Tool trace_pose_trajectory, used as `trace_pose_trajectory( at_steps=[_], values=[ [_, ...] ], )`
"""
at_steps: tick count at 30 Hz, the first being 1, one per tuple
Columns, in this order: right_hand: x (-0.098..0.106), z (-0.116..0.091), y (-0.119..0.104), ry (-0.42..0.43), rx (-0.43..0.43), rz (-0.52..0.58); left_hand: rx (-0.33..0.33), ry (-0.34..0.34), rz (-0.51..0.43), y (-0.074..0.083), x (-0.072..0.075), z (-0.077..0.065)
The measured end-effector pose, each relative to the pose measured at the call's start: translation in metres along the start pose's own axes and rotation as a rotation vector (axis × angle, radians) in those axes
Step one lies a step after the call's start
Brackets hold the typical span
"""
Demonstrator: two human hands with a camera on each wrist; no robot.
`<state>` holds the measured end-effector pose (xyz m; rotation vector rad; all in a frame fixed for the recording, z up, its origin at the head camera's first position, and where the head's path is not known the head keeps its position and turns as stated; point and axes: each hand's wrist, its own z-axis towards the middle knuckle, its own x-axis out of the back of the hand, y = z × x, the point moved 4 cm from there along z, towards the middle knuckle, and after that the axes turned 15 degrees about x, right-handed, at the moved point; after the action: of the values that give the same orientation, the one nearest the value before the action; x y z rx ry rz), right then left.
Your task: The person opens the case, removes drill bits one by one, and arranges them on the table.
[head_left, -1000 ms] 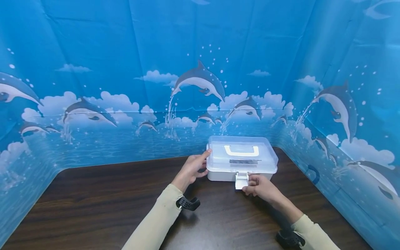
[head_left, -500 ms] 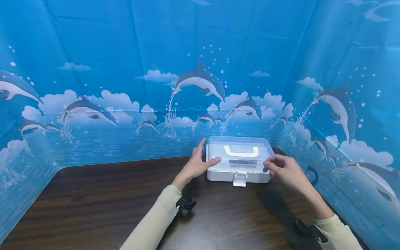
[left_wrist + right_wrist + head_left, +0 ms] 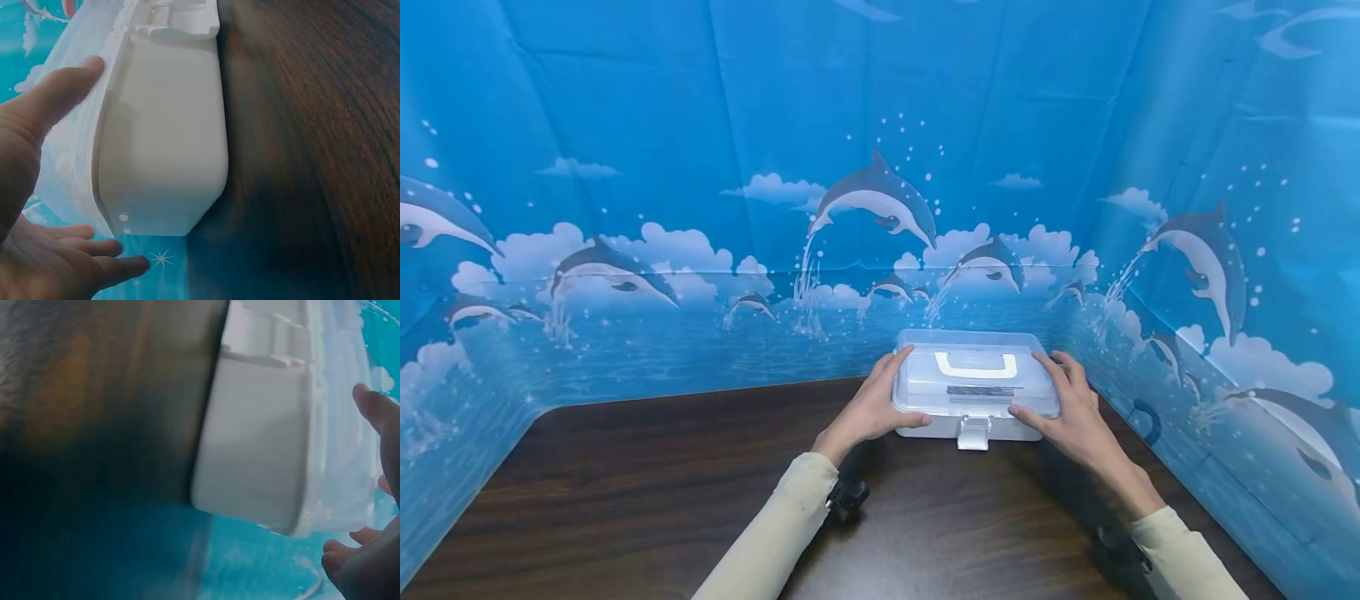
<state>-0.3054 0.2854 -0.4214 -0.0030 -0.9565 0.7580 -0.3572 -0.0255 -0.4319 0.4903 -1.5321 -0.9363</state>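
A white storage box [image 3: 940,427] with a clear lid [image 3: 925,392] sits near the table's back edge. On the lid is a white carry handle [image 3: 976,373]; thin dark rods show through the plastic below it. The front latch [image 3: 973,435] is flipped outward, while the lid lies down over the base. My left hand [image 3: 868,407] is at the box's left end, thumb by the front lid edge, fingers spread alongside. At the right end, my right hand [image 3: 1078,419] spreads likewise, thumb near the front corner. Whether either hand touches the box is hard to tell.
The dark wood-grain table [image 3: 625,492] extends left and in front of the box. A blue dolphin-printed cloth [image 3: 760,208] stands close behind and to the right of the box. Dark straps [image 3: 847,496] are on my wrists.
My right hand has let go of the latch and moved to the box's right end, its fingers spreading. The left thumb has come forward to the front lid edge.
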Motion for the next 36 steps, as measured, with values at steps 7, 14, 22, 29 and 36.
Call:
trace_pose_trajectory(
  at_steps=[7,14,22,29,36],
  values=[
    [-0.014,-0.006,0.012,-0.062,-0.022,0.026,-0.016,-0.001,0.042,0.0,0.0,0.001],
    [-0.018,-0.004,0.016,-0.07,-0.051,0.065,-0.022,-0.001,0.034,0.002,0.005,0.002],
    [-0.016,-0.009,0.015,-0.067,-0.073,0.066,0.023,0.023,0.005,-0.001,0.002,-0.002],
    [-0.015,-0.01,0.015,-0.039,-0.049,0.063,0.022,0.035,0.017,0.0,0.002,-0.003],
    [-0.004,-0.004,0.011,-0.013,-0.014,0.065,0.027,0.013,0.016,0.008,0.01,-0.005]
  ],
)
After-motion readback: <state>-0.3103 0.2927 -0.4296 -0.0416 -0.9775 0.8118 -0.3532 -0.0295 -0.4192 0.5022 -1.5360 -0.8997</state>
